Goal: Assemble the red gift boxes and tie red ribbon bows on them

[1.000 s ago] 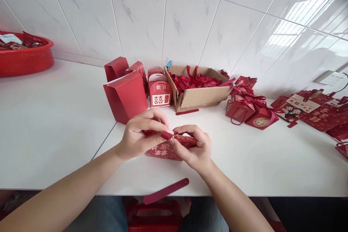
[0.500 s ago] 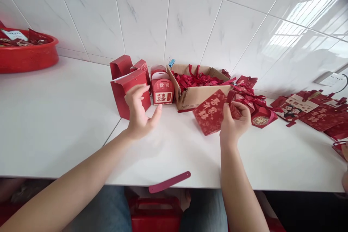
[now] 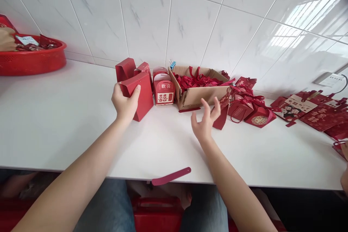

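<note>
My left hand (image 3: 125,103) grips the front red box (image 3: 144,96) by its upper part, thumb on the near face. Two more red boxes stand just behind it. My right hand (image 3: 205,119) is spread and holds nothing, in front of the cardboard box (image 3: 208,96) of red ribbons (image 3: 199,79). Just right of those fingers a red box with a handle (image 3: 221,116) stands at a slant on the table. Between the red boxes and the cardboard stands a small printed box (image 3: 164,92). A dark pink strip (image 3: 172,176) lies at the table's front edge.
At the far left is a red basin (image 3: 32,61) of packets, with part of another person's hand (image 3: 7,39) over it. More red boxes (image 3: 260,116) and printed bags (image 3: 323,116) line the right side. Another hand (image 3: 345,150) shows at the right edge.
My right hand has let go of the red box with the handle and moved left, fingers spread. My left hand has closed on the front red box. A hand has appeared over the basin.
</note>
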Motion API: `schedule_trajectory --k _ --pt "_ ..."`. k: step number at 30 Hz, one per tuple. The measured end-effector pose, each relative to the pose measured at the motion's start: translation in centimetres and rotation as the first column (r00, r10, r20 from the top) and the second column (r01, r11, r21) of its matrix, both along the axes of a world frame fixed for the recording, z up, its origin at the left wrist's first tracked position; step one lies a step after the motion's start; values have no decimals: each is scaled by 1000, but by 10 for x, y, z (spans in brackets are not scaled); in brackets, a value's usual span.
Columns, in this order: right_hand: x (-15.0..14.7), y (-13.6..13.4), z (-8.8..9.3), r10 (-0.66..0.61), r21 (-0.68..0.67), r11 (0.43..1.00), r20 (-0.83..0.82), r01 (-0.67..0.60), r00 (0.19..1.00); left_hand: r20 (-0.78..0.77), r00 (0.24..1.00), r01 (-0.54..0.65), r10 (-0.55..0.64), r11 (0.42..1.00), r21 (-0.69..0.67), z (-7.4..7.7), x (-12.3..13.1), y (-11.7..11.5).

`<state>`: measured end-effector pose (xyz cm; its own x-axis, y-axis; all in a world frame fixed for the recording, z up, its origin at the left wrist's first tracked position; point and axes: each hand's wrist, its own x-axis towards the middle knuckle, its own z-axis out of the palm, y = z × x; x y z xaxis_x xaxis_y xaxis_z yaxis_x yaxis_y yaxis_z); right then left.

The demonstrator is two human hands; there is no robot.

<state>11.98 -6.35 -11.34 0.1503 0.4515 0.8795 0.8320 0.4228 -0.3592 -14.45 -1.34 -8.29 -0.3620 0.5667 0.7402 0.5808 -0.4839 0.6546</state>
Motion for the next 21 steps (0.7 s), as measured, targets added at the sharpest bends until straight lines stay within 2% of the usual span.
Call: schedule_trajectory --k 3,6,9,12,16,21 --pt "-7 -4 -2 186 -80 979 -2 -185 983 142 989 35 -35 999 -1 9 13 -12" --pt "-10 -8 0 364 -154 916 -75 -371 928 151 951 276 -270 961 -18 15 29 -30" --pt "-12 -12 2 466 -203 844 -180 -496 867 172 846 524 -505 847 -93 14 44 -43" --pt "-14 -15 4 473 -131 856 -190 -500 860 210 749 659 -629 739 -139 10 55 -49" --pt "-14 -21 10 441 17 897 -61 -441 895 176 701 712 -691 690 -132 9 61 -54" --pt "-14 -28 19 517 73 855 -59 -513 854 128 587 809 -799 577 -110 11 62 -57"
